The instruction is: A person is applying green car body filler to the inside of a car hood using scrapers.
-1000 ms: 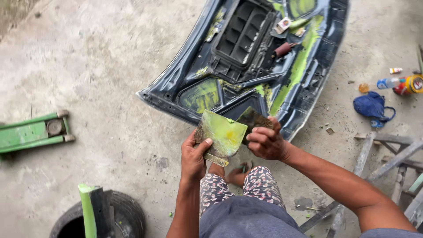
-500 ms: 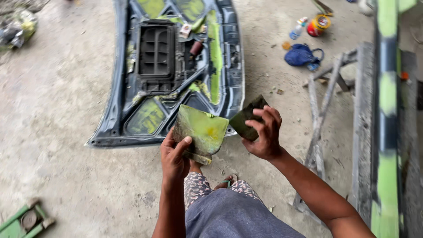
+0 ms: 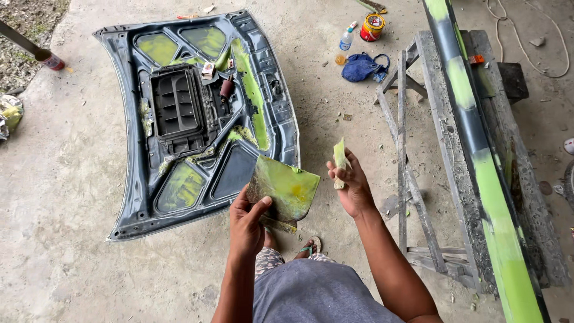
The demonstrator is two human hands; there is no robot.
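My left hand (image 3: 248, 224) grips a flat mixing board (image 3: 282, 190) smeared with yellow-green filler, held tilted in front of my body. My right hand (image 3: 351, 185) holds a small thin spreader (image 3: 340, 160) edge-on, coated in the same green paste, a short way right of the board. An upturned dark blue car hood (image 3: 197, 113) lies on the concrete ahead of me, with green filler patches along its inner frame. My feet in sandals (image 3: 311, 245) show below the board.
A long dark body strip (image 3: 478, 149) with green filler patches rests on a grey trestle stand (image 3: 412, 173) to my right. A blue cloth (image 3: 362, 66), a small bottle (image 3: 346, 39) and a red-yellow tin (image 3: 372, 27) sit on the floor beyond the hood.
The view has swung right, bringing the trestle and strip into sight. My right hand has moved away from the board and turned the spreader edge-on.
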